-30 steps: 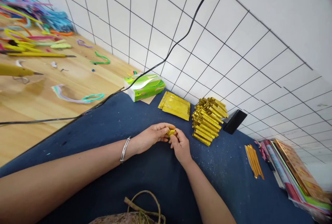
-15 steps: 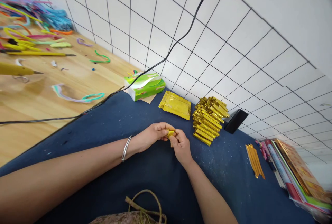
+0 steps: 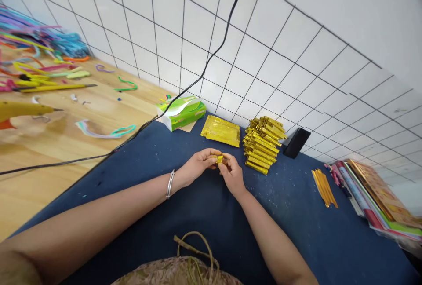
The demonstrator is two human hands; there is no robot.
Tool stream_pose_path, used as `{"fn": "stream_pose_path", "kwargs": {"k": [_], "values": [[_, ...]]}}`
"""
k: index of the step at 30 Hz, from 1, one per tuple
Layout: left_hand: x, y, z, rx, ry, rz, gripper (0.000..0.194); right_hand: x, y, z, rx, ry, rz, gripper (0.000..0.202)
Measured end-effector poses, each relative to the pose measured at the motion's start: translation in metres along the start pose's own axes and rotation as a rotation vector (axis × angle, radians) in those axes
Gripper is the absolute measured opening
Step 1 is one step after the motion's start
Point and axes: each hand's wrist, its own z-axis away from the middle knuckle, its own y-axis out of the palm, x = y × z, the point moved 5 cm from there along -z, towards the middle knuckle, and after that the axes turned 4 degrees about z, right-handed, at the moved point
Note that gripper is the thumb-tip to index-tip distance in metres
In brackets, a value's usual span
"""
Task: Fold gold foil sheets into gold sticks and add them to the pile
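A slim, shiny silver bangle rings the wrist of the person's left hand, between seven and eight o'clock in the view. At six o'clock shows a garment mottled in brown and olive, with a thin olive-tan cord looping from it.

Foil piece held between left hand and right hand; packets placed behind, tissue pack left, strip pile, phone right.

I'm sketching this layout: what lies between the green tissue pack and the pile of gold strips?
In the head view, flat gold pieces lie between the tissue pack and the strip pile.
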Motion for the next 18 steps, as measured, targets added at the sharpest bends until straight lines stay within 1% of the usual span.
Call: {"fn": "stream_pose_path", "kwargs": {"k": [4, 8, 10, 13, 16, 18], "values": [[-0.002, -0.001, -0.002, -0.067, 0.013, 0.008, 0.036, 0.001, -0.002, 0.002, -0.016, -0.017, -0.084, 0.044], [-0.008, 0.005, -0.01, -0.046, 0.025, -0.066, 0.031, 0.002, -0.003, 0.003, -0.046, -0.016, -0.175, 0.046], [-0.012, 0.008, -0.015, -0.022, 0.047, -0.11, 0.028, -0.001, -0.006, 0.002, -0.062, 0.027, -0.233, 0.044], [-0.018, 0.014, -0.02, 0.048, 0.077, -0.153, 0.026, -0.009, -0.014, -0.002, -0.105, 0.128, -0.343, 0.035], [-0.021, 0.02, -0.018, 0.184, 0.074, -0.199, 0.022, -0.017, -0.025, -0.005, -0.18, 0.164, -0.402, 0.033], [-0.02, 0.023, -0.016, 0.28, 0.053, -0.23, 0.023, -0.02, -0.03, -0.007, -0.211, 0.171, -0.422, 0.033]]}}
